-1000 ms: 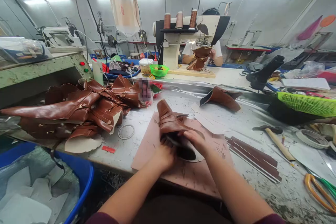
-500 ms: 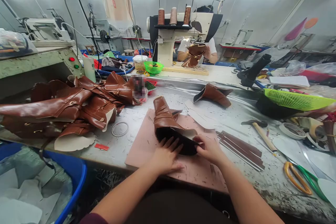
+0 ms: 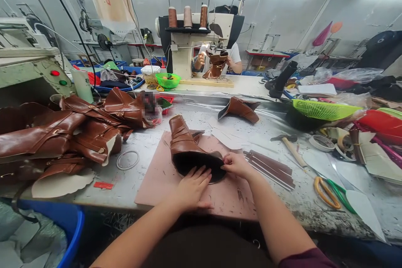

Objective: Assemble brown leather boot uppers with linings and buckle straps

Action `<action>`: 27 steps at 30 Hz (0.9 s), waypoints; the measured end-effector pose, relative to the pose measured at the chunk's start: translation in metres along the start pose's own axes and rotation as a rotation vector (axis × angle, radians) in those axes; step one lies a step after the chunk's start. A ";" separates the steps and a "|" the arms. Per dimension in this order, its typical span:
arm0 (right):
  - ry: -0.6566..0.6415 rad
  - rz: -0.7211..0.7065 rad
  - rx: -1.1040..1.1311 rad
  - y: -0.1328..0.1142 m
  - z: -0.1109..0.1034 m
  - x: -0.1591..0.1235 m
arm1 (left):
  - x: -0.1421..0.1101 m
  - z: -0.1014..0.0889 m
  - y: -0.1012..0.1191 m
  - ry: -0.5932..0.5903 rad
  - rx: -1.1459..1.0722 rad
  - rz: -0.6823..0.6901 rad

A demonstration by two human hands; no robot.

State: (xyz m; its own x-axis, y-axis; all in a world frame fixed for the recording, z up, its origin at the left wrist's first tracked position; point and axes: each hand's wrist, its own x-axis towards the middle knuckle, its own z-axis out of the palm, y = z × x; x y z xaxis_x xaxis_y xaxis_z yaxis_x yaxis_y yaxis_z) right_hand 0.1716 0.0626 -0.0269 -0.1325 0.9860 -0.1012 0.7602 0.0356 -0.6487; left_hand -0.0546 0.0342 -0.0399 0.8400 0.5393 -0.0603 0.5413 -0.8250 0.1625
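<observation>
A brown leather boot upper [image 3: 185, 144] lies on its side on a pink board [image 3: 150, 176], its black-lined opening turned towards me. My left hand [image 3: 194, 186] rests flat with fingers spread on the black lining at the lower edge. With thumb and fingers pinched, my right hand [image 3: 237, 165] grips the right end of the upper's edge. A second brown boot upper [image 3: 241, 110] lies farther back on the bench. To the left is a heap of brown boot uppers [image 3: 72, 121] with straps and buckles.
Brown strips [image 3: 270, 165], a hammer [image 3: 292, 150], orange-and-green-handled scissors [image 3: 328, 192] and tape rolls [image 3: 320, 143] lie to the right. A sewing machine [image 3: 182, 50] stands behind, with a co-worker holding a brown piece there. A blue bin [image 3: 78, 226] is at lower left.
The view has swung right, so everything sits farther left. My right hand has lifted the edge of the upper a little, and the black opening shows wider. My left hand stays on the lining.
</observation>
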 end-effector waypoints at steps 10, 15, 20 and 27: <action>0.143 0.008 -0.158 0.004 0.015 0.001 | 0.029 -0.008 0.009 0.053 0.020 -0.110; 0.309 -0.076 -0.256 -0.001 0.033 -0.026 | 0.040 -0.004 0.004 0.021 -0.031 -0.084; 0.297 -0.158 -0.328 0.000 0.037 -0.043 | 0.048 -0.004 -0.011 -0.092 -0.076 0.033; 0.101 -0.463 -0.391 -0.060 0.034 -0.008 | 0.087 -0.008 0.016 0.111 -0.014 -0.167</action>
State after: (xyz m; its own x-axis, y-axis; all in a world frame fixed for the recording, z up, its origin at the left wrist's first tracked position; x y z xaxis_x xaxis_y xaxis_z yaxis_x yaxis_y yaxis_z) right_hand 0.1061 0.0466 -0.0128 -0.4589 0.8635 0.2091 0.8174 0.5026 -0.2814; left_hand 0.0270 0.0692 -0.0346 0.7290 0.6842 0.0208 0.6714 -0.7205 0.1734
